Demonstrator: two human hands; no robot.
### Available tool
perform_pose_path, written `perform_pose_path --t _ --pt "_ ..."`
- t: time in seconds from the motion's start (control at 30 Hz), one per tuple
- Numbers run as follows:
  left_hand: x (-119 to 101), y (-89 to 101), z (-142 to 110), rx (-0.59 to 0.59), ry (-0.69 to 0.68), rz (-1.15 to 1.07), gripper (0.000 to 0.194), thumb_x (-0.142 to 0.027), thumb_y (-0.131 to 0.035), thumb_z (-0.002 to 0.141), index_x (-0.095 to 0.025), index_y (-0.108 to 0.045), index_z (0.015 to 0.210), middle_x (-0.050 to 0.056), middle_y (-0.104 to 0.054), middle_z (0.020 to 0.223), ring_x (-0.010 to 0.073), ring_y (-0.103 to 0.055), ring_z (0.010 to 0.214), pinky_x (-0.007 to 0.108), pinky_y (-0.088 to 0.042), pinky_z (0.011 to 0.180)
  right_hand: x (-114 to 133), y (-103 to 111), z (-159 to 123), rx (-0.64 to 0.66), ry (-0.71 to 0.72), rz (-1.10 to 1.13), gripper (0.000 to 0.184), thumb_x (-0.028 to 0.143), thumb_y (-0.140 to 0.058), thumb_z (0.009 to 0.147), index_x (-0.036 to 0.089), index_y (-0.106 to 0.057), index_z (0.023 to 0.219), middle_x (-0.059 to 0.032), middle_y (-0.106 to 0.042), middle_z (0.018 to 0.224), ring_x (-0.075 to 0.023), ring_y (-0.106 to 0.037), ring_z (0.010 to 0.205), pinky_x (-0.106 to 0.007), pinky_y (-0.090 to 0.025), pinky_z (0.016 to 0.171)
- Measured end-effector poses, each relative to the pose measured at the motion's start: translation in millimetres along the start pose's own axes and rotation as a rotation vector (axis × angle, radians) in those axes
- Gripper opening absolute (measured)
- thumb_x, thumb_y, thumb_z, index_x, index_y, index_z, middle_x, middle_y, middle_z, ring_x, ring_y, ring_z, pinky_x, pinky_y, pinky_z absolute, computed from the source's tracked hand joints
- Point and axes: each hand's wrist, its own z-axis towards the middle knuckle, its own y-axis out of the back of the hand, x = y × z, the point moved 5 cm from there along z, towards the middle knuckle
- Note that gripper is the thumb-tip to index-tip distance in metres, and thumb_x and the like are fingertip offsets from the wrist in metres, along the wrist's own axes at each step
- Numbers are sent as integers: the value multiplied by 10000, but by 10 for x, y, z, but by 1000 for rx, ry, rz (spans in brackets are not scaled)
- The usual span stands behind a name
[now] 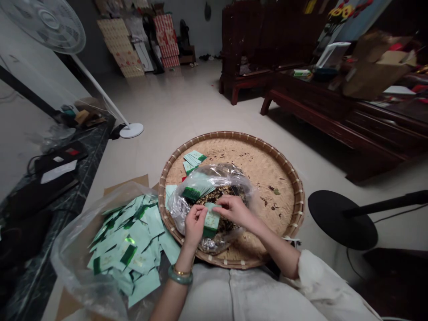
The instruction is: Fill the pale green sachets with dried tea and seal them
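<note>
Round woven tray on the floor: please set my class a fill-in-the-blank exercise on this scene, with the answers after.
The left hand wears a green ____ on its wrist.
The right hand and the left hand hold a mint-green packet over a clear plastic ____ lying in the round woven tray.
A heap of mint-green packets lies on the person's ____ side of that tray.
A white pedestal ____ stands on the floor beyond the tray.

Answers: bangle; bag; left; fan.
</note>
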Motion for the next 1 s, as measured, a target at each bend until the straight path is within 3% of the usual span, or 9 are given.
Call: perform_pose_path --t 0.1,0.2,0.27,0.37,0.43,0.57,0.7,0.87,1.0 --pt "49 -60 -19 81 140 -119 350 -457 -694 676 -162 -570 816 -51 -585 544 96 -535 474 183 -398 458 -106 -95 22 -78 -74 131 190 288 -655 789 149 -678 662 -22 -665 664 -143 -594 640 -230 -431 593" --pt "140 -179 -91 307 358 -214 479 -401 -788 575 -140 -600 930 -2 -671 641 141 -614 504 244 -485 512 -222 -110 26 -75 -128 208 189 299 -663 774 146 -679 666 -20 -668 651 -151 -598 626 -234 -438 580" --pt "187 -216 -137 361 453 -255 477 -361 -818 538 -118 -624 900 38 -700 696 169 -648 530 278 -517 543 -307 -75 -1 -94 -144 187 215 321 -602 824 148 -682 724 -31 -672 697 -161 -606 658 -249 -459 606" --pt "220 -206 -139 267 471 -316 439 -347 -817 546 -107 -634 863 64 -716 732 184 -668 563 274 -522 543 -430 14 -103 -221 -119 -87 241 324 -518 882 152 -653 983 -85 -655 914 -211 -592 858 -334 -477 769" --pt "230 -201 -123 209 465 -332 447 -337 -824 534 -106 -634 867 70 -720 748 188 -671 576 270 -521 539 -508 27 -186 -270 -138 -386 374 302 -569 846 135 -556 1180 -142 -589 1055 -264 -535 973 -402 -459 824" --pt "211 -198 -87 171 443 -331 454 -326 -834 516 -93 -647 858 82 -722 755 194 -674 597 276 -528 566 -625 -57 -241 -171 -243 -731 579 197 -586 797 108 -393 1336 -184 -502 1147 -284 -483 1006 -392 -459 807" --pt "182 -166 -85 151 449 -343 481 -333 -836 510 -100 -646 885 91 -724 800 172 -660 563 267 -522 545 -627 -86 -168 -106 -333 -777 624 211 -558 787 47 -350 1351 -203 -500 1156 -303 -454 1046 -379 -457 813" --pt "148 -119 -106 111 462 -359 500 -329 -842 497 -102 -629 889 93 -723 801 131 -615 517 244 -499 498 -625 -118 -119 -50 -376 -775 667 181 -578 750 56 -345 1363 -221 -499 1194 -327 -437 1099 -386 -465 798" --pt "123 -109 -105 115 432 -353 504 -300 -851 472 -100 -637 882 93 -725 812 124 -606 544 244 -499 533 -674 -36 -142 -69 -358 -603 627 192 -591 759 46 -400 1338 -216 -546 1184 -333 -458 1122 -429 -440 885"
